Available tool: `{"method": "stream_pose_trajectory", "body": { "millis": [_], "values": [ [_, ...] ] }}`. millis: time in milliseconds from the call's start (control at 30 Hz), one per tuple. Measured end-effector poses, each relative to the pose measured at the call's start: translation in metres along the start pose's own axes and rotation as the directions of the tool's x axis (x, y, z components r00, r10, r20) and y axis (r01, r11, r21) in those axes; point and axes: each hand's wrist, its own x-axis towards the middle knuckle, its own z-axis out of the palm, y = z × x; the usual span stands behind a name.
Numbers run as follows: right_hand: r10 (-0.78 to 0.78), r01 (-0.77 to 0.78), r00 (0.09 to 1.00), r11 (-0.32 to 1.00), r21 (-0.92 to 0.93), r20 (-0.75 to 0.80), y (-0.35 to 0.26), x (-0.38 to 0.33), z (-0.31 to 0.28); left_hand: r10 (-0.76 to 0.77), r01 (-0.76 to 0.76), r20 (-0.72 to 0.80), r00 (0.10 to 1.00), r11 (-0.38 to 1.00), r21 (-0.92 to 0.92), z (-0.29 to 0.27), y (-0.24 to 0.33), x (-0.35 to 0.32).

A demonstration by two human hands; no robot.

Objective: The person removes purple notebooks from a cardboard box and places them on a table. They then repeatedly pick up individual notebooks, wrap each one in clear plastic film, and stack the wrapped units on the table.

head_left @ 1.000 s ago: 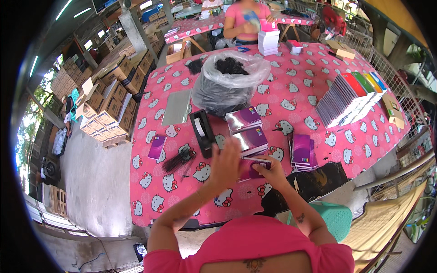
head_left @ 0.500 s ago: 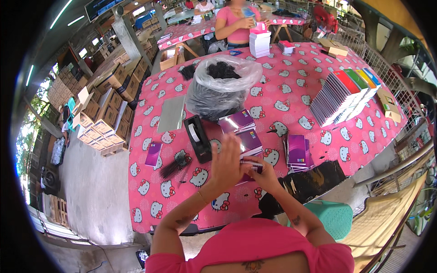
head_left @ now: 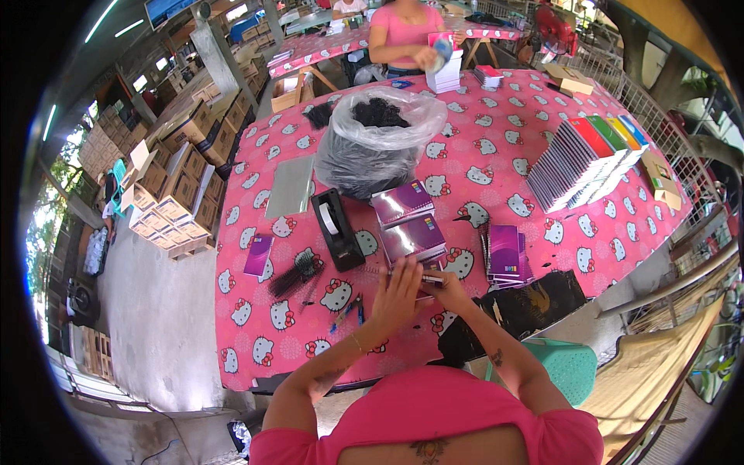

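At the near middle of the table, my left hand point(head_left: 397, 293) lies with fingers stretched out flat over the edge of a small notebook point(head_left: 431, 278). My right hand point(head_left: 448, 293) grips that notebook's right end; much of it is hidden under my hands. What looks like a thin dark coil point(head_left: 370, 270) sticks out left of my fingers. Just beyond are stacked purple notebooks point(head_left: 414, 235). A black tape dispenser point(head_left: 338, 232) stands to their left. Loose black binding coils point(head_left: 294, 277) and a small blue-and-dark-handled tool point(head_left: 350, 311) lie left of my left hand.
A plastic bag point(head_left: 376, 147) of black coils stands behind the notebooks. More purple notebooks point(head_left: 505, 254) lie right, beside a worn black board point(head_left: 535, 306). Tall notebook stacks point(head_left: 577, 167) are farther right. Across the table, a person point(head_left: 407, 39) handles a white stack point(head_left: 444, 76).
My left hand has come down from a raised position onto the notebook. The small blue-handled tool now shows beside my forearm. Across the table, the person's hand has moved lower.
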Motion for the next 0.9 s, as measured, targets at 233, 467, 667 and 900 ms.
{"method": "stream_pose_trajectory", "body": {
  "millis": [233, 467, 667, 900],
  "values": [
    [0.006, -0.009, 0.999, 0.998, 0.068, 0.052, -0.01, 0.0, -0.001, 0.002, -0.002, 0.025, 1.0, 1.0, 0.014, -0.015, 0.0, 0.022],
    [0.009, -0.009, 1.0, 0.997, 0.08, 0.004, -0.008, 0.001, -0.004, 0.074, -0.074, -0.002, 0.997, 0.997, 0.025, -0.004, 0.004, 0.022],
    [0.028, -0.028, 0.999, 1.0, -0.013, -0.045, 0.003, 0.002, -0.002, 0.028, -0.024, 0.071, 0.997, 0.998, -0.063, -0.001, 0.022, 0.006],
    [0.024, -0.023, 1.0, 0.997, 0.071, -0.003, 0.003, 0.001, -0.001, 0.016, -0.041, -0.124, 0.992, 0.979, -0.198, -0.009, 0.029, 0.0]
  ]
}}
